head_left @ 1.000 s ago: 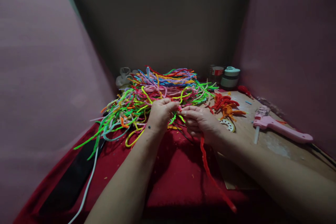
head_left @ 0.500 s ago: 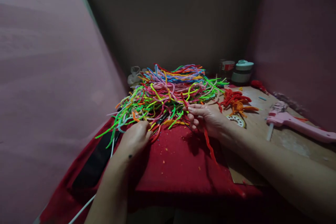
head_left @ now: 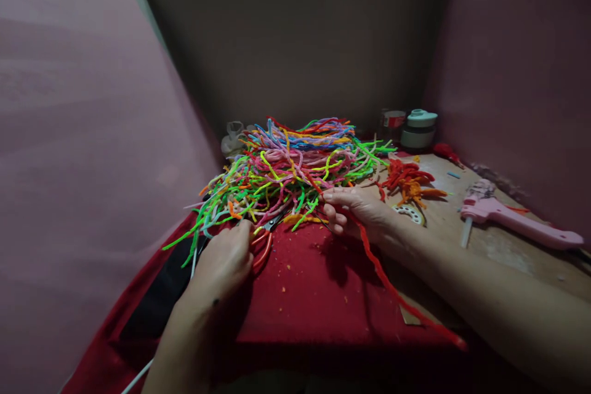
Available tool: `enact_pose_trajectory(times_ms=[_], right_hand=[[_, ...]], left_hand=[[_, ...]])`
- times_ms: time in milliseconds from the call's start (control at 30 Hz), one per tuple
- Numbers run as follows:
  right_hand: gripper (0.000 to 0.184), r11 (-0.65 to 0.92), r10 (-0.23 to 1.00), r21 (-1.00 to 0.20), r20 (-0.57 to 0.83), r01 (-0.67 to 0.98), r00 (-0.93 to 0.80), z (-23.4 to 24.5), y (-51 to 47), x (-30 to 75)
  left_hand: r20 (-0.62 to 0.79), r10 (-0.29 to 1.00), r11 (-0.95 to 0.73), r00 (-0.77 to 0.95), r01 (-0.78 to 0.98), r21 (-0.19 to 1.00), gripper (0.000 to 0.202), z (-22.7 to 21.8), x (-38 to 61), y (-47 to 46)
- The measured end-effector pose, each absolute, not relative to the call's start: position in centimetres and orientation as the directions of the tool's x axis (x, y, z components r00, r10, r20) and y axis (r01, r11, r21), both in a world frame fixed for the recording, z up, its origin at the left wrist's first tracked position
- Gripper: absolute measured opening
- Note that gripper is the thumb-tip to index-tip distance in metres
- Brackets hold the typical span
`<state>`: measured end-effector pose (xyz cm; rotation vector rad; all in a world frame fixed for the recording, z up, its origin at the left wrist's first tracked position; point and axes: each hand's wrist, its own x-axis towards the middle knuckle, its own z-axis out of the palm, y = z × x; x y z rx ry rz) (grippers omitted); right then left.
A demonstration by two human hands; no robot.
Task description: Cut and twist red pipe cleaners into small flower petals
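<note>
The right hand pinches a red pipe cleaner, its tail hanging toward the front edge of the surface, and now holds it alone: the left hand has dropped away to the orange-handled scissors by the coloured heap, its grip too hidden to tell

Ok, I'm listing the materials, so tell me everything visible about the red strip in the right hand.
The red strip looks long, thin and fuzzy, like a pipe cleaner, with slight bends. The right hand pinches it near its upper end, which points toward the pile; whether it touches there is unclear. The rest slants down rightward to a blurred free end.
</note>
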<state>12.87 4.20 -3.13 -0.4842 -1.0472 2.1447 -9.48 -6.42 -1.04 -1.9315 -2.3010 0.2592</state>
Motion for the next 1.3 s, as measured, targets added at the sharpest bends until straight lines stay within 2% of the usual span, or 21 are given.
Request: enact_pose_trajectory(times_ms=[333, 433, 500, 600, 767, 933, 1100, 1300], right_hand=[[0.006, -0.528, 0.684, -0.696, -0.01, -0.486, -0.73, -2.7, 4.3, 13.1], [0.008, -0.55, 0.691, -0.657, -0.013, -0.515, -0.722, -2.4, 4.3, 13.2], [0.011, -0.556, 0.689, -0.653, -0.016, -0.514, -0.724, -2.3, 4.3, 13.3], [0.011, -0.556, 0.697, -0.653, -0.029, -0.515, -0.716, -2.1, 4.2, 13.3], [0.01, -0.526, 0.728, -0.642, 0.0, -0.558, -0.686, -2.1, 4.6, 13.5], [0.007, -0.471, 0.771, -0.604, 0.071, -0.643, -0.633, -2.4, 5.1, 13.6], [0.013, -0.499, 0.788, -0.603, -0.016, -0.623, -0.616, -2.3, 5.3, 13.6], [0.008, -0.323, 0.861, -0.666, 0.088, -0.672, -0.501, -2.5, 5.3, 13.3]], left_hand=[[0.054, 0.947, 0.313, -0.318, 0.946, 0.089, 0.02, 0.2, -8.9, -7.9], [0.158, 0.945, 0.258, -0.285, 0.951, 0.173, 0.019, 0.5, -7.9, -7.1], [0.236, 0.952, 0.15, -0.195, 0.969, 0.196, 0.027, 0.6, -7.0, -6.3], [0.289, 0.957, -0.04, 0.001, 0.991, 0.128, 0.045, 0.8, -5.5, -5.0], [0.254, 0.932, -0.252, 0.259, 0.966, -0.061, 0.041, 1.2, -4.0, -3.0], [0.185, 0.949, -0.234, 0.254, 0.965, -0.123, 0.041, 0.8, -4.2, -2.0], [0.235, 0.925, -0.274, 0.298, 0.953, -0.126, 0.04, -0.7, -4.7, -1.6], [0.273, 0.912, -0.276, 0.305, 0.951, -0.14, 0.039, -1.2, -4.9, -1.6]])
